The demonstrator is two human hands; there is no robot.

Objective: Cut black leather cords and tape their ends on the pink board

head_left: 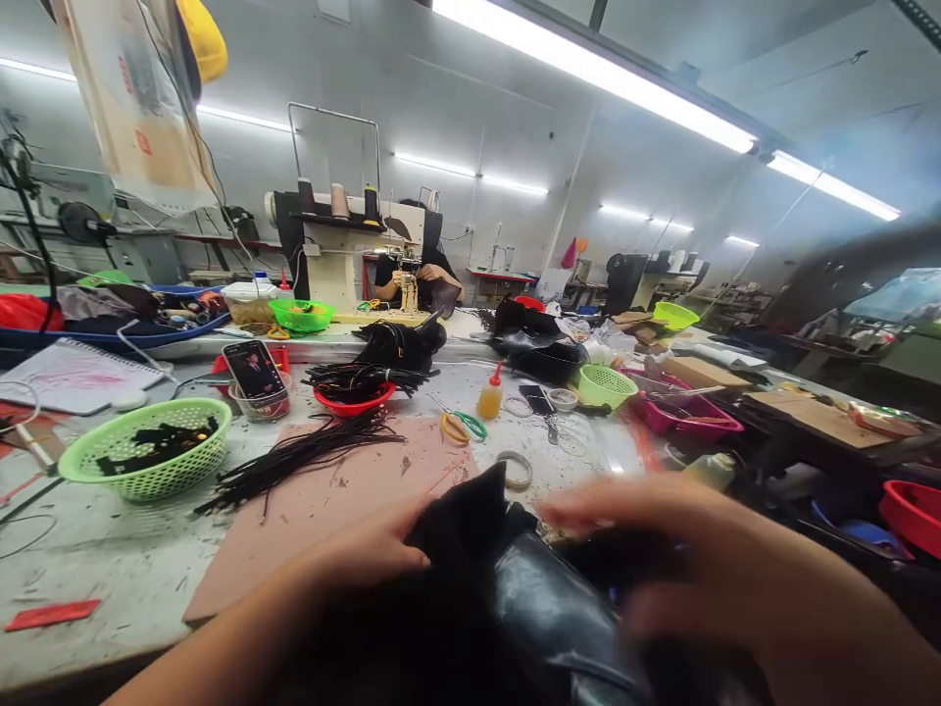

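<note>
A black leather piece [551,598], shaped like part of a boot, lies close to me at the table's front edge. It has a shiny side and a dull, dark side. My left hand [378,549] grips the dull part from the left, with its thumb on top and its fingers hidden behind. Over the right side of the piece is my right hand [683,559], blurred by motion. Its fingers stretch out to the left, apart from the thumb, and nothing shows between them. A roll of tape [515,471] lies just beyond the piece.
A pinkish board [294,520] carries black strips [309,451]. Scissors [463,426] and a glue bottle [490,394] lie farther back. Left are a green basket [147,476] and a phone [254,371]. Across the table, a person [441,275] sits behind a sewing machine [327,265].
</note>
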